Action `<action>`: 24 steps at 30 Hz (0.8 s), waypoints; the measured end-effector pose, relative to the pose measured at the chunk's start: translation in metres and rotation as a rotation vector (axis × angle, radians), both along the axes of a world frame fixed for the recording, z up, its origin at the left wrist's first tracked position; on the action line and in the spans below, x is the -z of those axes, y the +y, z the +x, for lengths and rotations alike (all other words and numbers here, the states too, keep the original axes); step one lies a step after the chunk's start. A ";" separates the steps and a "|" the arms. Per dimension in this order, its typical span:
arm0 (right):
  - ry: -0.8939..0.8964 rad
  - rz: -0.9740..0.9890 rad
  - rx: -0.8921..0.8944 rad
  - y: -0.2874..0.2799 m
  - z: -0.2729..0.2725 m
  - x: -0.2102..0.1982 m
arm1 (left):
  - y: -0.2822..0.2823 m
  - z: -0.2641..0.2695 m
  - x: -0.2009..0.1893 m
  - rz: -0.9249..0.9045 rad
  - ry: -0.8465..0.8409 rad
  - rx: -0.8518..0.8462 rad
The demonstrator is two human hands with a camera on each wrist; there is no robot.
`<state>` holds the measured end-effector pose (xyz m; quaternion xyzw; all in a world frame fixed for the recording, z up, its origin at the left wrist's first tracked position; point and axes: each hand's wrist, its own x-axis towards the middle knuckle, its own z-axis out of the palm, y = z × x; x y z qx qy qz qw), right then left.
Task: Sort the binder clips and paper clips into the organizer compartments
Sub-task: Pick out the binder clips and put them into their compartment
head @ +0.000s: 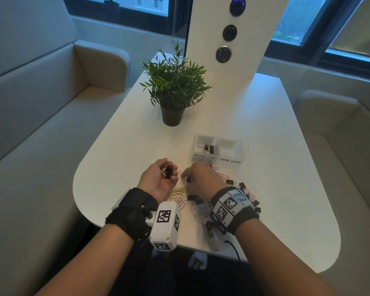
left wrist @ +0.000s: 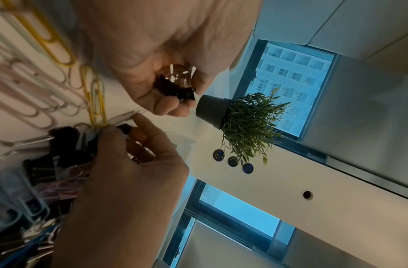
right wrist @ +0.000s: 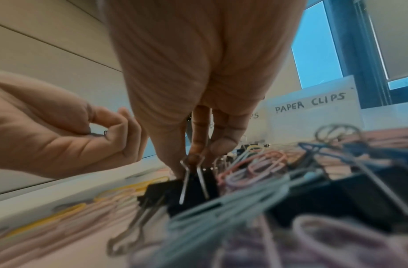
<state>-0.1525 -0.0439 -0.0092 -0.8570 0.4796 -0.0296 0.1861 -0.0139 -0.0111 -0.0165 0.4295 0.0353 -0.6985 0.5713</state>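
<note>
While the left hand [head: 158,180] cups several black binder clips [head: 167,170] in its curled palm, the right hand [head: 201,178] pinches one black binder clip [right wrist: 193,188] in the mixed pile [head: 226,195]. Far right, the clear organizer [head: 217,153] holds binder clips [head: 207,148] in its left compartment labelled BINDER CLIPS.

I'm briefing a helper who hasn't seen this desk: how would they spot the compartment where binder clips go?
On the white table, just in front of the potted plant, stands a small clear organizer with two side-by-side compartments. The binder clip compartment is the left one. It is labelled BINDER CLIPS and already holds a few black clips, whereas its right neighbour reads PAPER CLIPS and looks empty.
</note>
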 end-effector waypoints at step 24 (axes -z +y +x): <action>-0.356 -0.064 0.136 0.004 -0.027 -0.030 | -0.004 -0.017 0.002 0.006 0.104 -0.069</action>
